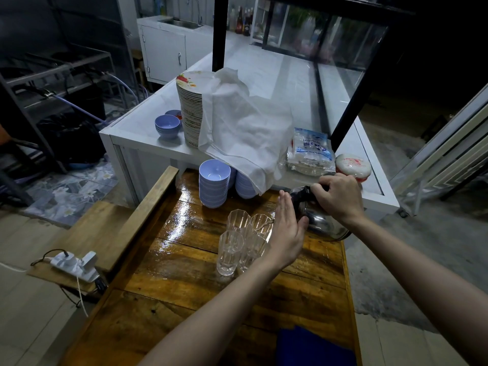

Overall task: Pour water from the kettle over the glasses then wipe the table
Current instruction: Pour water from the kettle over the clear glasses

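Wet, glossy planks made up the wooden table (184, 286), which stood end-on against a white counter (137, 128) in a dim room. Four clear glasses (237, 241) stood upright in a tight cluster near the middle of the table. Just to their right, by the table's right edge, was the steel kettle (317, 220), tilted toward the glasses. The right hand (340, 199) had its fingers curled round the kettle's dark handle from above. The left hand (286, 233) was held flat and on edge between the glasses and the kettle, fingers straight and together, with the thumb touching the kettle's metal side. The spout was hidden behind that hand, and whether the kettle's base touched the table could not be told.

A blue cloth (311, 347) lay at the near end of the table. A stack of blue bowls (214, 183) stood at the far end. On the counter, a tall pile of plates (188, 112) was draped with a white cloth (243, 128), beside a plastic packet (310, 151). A power strip (74, 265) lay on a bench to the left.
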{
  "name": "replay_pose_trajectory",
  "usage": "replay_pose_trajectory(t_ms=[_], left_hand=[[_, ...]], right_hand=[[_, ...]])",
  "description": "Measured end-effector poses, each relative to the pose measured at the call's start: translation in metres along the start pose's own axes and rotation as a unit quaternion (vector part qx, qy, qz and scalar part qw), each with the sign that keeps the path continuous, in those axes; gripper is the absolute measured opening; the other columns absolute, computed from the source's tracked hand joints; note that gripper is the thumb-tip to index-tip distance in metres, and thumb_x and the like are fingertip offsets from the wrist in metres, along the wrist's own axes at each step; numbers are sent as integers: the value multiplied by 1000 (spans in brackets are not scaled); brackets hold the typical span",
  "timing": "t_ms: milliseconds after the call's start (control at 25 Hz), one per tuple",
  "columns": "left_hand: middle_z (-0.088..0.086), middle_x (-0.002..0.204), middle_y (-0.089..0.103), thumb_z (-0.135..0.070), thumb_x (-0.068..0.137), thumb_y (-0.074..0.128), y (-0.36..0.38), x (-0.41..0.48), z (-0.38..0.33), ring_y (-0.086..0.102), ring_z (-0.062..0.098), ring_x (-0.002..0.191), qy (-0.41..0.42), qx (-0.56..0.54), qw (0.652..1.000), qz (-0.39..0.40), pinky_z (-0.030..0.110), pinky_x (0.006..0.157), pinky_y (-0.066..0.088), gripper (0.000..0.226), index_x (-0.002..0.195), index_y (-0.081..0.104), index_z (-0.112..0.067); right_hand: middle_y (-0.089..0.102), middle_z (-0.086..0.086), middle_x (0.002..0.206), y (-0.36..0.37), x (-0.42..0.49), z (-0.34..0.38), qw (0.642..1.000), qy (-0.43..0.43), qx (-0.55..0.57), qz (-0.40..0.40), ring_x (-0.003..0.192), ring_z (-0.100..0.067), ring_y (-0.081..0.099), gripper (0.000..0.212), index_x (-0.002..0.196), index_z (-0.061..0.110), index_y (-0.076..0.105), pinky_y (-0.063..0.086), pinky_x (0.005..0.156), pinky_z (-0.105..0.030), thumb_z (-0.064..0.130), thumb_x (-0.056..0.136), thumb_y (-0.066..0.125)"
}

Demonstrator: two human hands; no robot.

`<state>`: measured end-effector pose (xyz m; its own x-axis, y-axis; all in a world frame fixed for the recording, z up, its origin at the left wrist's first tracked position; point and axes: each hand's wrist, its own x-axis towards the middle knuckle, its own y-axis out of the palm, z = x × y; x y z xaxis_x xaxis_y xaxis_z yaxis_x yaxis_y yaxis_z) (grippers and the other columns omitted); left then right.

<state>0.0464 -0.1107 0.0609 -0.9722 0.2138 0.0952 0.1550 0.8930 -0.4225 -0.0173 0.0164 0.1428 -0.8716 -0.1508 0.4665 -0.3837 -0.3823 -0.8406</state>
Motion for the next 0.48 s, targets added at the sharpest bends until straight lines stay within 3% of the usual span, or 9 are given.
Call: replay_pose_trajectory(t_ms=[240,480], left_hand=[[-6,154,-30,-38,105,27,-1,1,-2,-25,9,145,8,-15,1000,-10,21,117,-12,68,152,-17,-14],[-9,154,-29,-39,105,27,1,2,-3,-24,8,145,11,-28,1000,-8,21,117,-12,69,152,-17,-15]], right_hand=[[49,2,50,-3,3,3,1000,1,-3,-8,58,-22,50,48,55,12,66,36,68,-35,45,77,38],[59,-7,52,-4,7,-1,1000,-16,-21,-8,58,-20,47,52,61,7,72,33,65,-33,44,77,38]])
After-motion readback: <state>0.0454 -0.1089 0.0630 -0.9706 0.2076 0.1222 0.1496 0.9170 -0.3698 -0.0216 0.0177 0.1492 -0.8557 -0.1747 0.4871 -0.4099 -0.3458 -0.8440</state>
